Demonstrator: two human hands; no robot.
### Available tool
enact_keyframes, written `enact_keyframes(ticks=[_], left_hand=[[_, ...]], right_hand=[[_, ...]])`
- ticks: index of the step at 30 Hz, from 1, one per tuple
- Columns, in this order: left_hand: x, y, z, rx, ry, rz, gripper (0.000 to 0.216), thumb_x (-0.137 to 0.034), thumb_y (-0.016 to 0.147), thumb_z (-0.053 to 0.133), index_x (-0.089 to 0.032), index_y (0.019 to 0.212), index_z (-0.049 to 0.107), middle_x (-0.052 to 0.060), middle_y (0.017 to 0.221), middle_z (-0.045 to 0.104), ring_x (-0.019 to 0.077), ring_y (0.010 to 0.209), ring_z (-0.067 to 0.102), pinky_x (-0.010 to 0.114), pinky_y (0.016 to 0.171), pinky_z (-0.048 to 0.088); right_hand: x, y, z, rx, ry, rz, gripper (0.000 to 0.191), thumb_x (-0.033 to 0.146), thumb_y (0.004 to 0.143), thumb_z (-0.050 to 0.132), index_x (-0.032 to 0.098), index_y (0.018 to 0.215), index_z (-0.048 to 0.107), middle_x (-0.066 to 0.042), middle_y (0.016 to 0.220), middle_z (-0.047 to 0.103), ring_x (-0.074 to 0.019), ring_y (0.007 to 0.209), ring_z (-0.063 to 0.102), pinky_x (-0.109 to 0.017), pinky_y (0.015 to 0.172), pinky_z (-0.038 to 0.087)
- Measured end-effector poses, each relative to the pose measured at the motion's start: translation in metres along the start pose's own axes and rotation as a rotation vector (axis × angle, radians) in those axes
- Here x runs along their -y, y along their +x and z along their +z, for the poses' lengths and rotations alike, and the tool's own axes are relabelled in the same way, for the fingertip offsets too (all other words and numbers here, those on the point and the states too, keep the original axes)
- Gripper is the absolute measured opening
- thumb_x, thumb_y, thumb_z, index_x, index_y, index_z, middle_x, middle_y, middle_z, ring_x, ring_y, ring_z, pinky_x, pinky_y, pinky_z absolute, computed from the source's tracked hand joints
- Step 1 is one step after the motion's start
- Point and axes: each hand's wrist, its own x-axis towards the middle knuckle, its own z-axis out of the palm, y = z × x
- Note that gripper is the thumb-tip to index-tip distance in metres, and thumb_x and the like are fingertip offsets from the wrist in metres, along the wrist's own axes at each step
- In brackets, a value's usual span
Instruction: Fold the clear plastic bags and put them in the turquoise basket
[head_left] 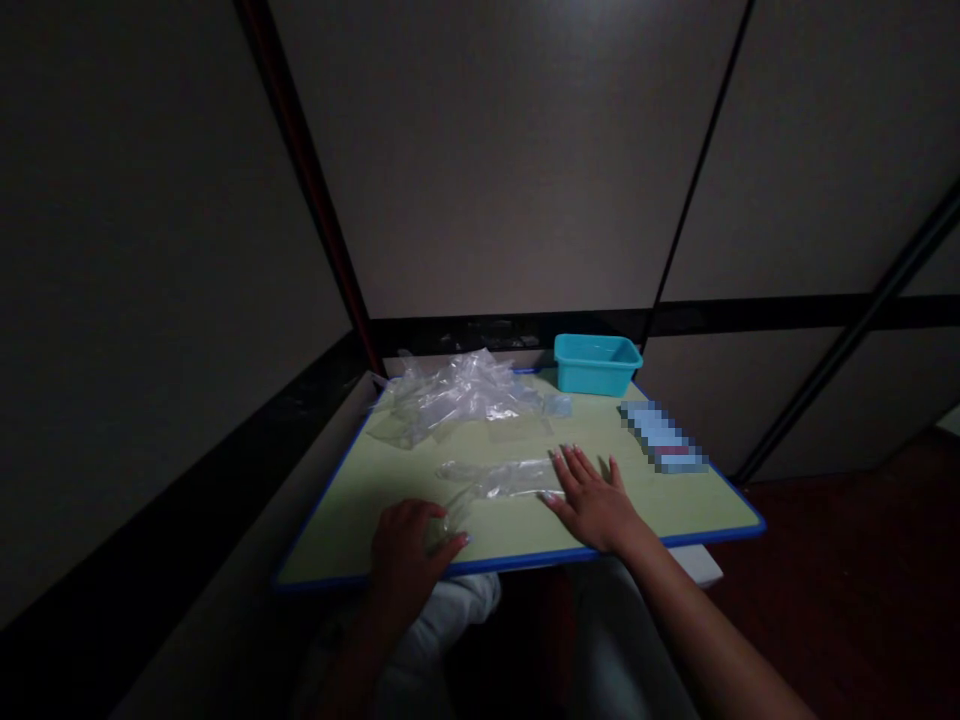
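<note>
A thin, clear plastic piece point(510, 478) lies stretched across the table in front of me, long and wrinkled, with a narrower flap bending down at its left end. My right hand point(596, 508) lies flat at its right end, fingers spread, the fingertips over the plastic. At the other end, my left hand point(409, 545) rests by the table's near edge. Its thumb and index finger are apart, close to the flap; whether they touch it I cannot tell. Farther back spreads a crumpled heap of clear plastic point(469, 392).
The pale yellow table point(352, 540) has a blue rim. A turquoise plastic basket point(596, 375) stands at its back right. Nearer, at the right edge, lies a blurred-out flat object point(661, 437). Wall panels point(510, 180) rise behind the table. My legs are underneath.
</note>
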Motion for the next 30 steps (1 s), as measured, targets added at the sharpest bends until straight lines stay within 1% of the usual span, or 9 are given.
enact_keyframes(ticks=[2, 5, 9, 14, 20, 22, 25, 27, 30], left_hand=[[0.001, 0.001, 0.003, 0.035, -0.002, -0.012, 0.017, -0.033, 0.066, 0.064, -0.020, 0.075, 0.059, 0.006, 0.084, 0.061, 0.0261, 0.086, 0.053, 0.040, 0.080, 0.041], [0.003, 0.014, -0.004, 0.119, -0.095, 0.006, 0.008, -0.027, 0.068, 0.058, -0.020, 0.069, 0.056, 0.005, 0.083, 0.060, 0.0244, 0.086, 0.052, 0.038, 0.081, 0.042], [0.010, 0.032, -0.020, 0.274, -0.203, 0.112, 0.007, -0.027, 0.070, 0.055, -0.020, 0.068, 0.054, 0.003, 0.082, 0.058, 0.0217, 0.087, 0.051, 0.034, 0.081, 0.043], [0.023, 0.044, -0.030, 0.401, -0.135, 0.258, 0.010, -0.025, 0.076, 0.052, -0.020, 0.069, 0.054, 0.002, 0.081, 0.057, 0.0204, 0.087, 0.049, 0.033, 0.082, 0.041], [0.030, 0.052, -0.033, 0.369, 0.099, 0.406, 0.011, -0.020, 0.078, 0.049, -0.021, 0.072, 0.058, 0.004, 0.089, 0.059, 0.0223, 0.093, 0.049, 0.037, 0.087, 0.038], [0.032, 0.053, -0.035, 0.363, 0.181, 0.401, 0.013, -0.019, 0.078, 0.048, -0.021, 0.073, 0.059, 0.006, 0.092, 0.060, 0.0236, 0.095, 0.050, 0.039, 0.088, 0.037], [0.030, 0.051, -0.036, 0.344, 0.223, 0.307, 0.009, -0.021, 0.073, 0.054, -0.021, 0.080, 0.060, 0.007, 0.098, 0.061, 0.0261, 0.098, 0.052, 0.041, 0.089, 0.038], [0.018, 0.046, -0.032, 0.278, 0.208, 0.237, 0.020, -0.024, 0.070, 0.058, -0.020, 0.090, 0.060, 0.010, 0.106, 0.060, 0.0284, 0.104, 0.052, 0.043, 0.092, 0.038], [-0.023, 0.033, -0.015, 0.166, 0.135, 0.248, 0.034, -0.034, 0.079, 0.052, -0.016, 0.108, 0.056, 0.015, 0.125, 0.052, 0.0296, 0.120, 0.043, 0.046, 0.102, 0.031]], right_hand=[[0.000, 0.000, 0.000, -0.008, 0.005, -0.002, 0.070, 0.059, 0.089, 0.015, 0.017, 0.145, 0.011, -0.008, 0.151, 0.003, -0.0233, 0.139, 0.003, -0.058, 0.104, -0.006], [-0.001, -0.001, 0.001, -0.009, 0.016, -0.009, 0.071, 0.059, 0.088, 0.014, 0.017, 0.145, 0.010, -0.008, 0.151, 0.005, -0.0230, 0.139, 0.004, -0.056, 0.105, -0.006], [-0.005, -0.001, 0.000, 0.000, 0.023, -0.034, 0.069, 0.058, 0.089, 0.014, 0.018, 0.145, 0.008, -0.008, 0.151, 0.005, -0.0230, 0.139, 0.004, -0.057, 0.105, -0.005], [-0.008, -0.003, -0.005, 0.010, 0.015, -0.066, 0.063, 0.052, 0.091, 0.016, 0.020, 0.145, 0.008, -0.006, 0.151, 0.007, -0.0229, 0.139, 0.003, -0.058, 0.104, -0.008], [-0.008, -0.005, -0.011, 0.038, 0.017, -0.082, 0.066, 0.056, 0.090, 0.015, 0.021, 0.145, 0.006, -0.007, 0.151, 0.004, -0.0237, 0.139, 0.001, -0.057, 0.104, -0.009], [-0.008, -0.005, -0.011, 0.032, 0.020, -0.084, 0.067, 0.058, 0.090, 0.014, 0.022, 0.145, 0.006, -0.006, 0.151, 0.003, -0.0234, 0.139, 0.001, -0.058, 0.104, -0.009], [-0.008, -0.005, -0.009, 0.028, 0.017, -0.083, 0.068, 0.060, 0.089, 0.013, 0.022, 0.145, 0.007, -0.006, 0.151, 0.003, -0.0233, 0.139, 0.000, -0.057, 0.104, -0.008], [-0.008, -0.005, -0.008, 0.019, 0.016, -0.085, 0.068, 0.060, 0.089, 0.013, 0.022, 0.145, 0.008, -0.006, 0.151, 0.003, -0.0227, 0.139, 0.000, -0.057, 0.104, -0.008], [-0.008, -0.005, -0.007, 0.008, 0.019, -0.081, 0.069, 0.060, 0.089, 0.014, 0.021, 0.145, 0.009, -0.006, 0.151, 0.004, -0.0220, 0.139, 0.000, -0.056, 0.104, -0.010]])
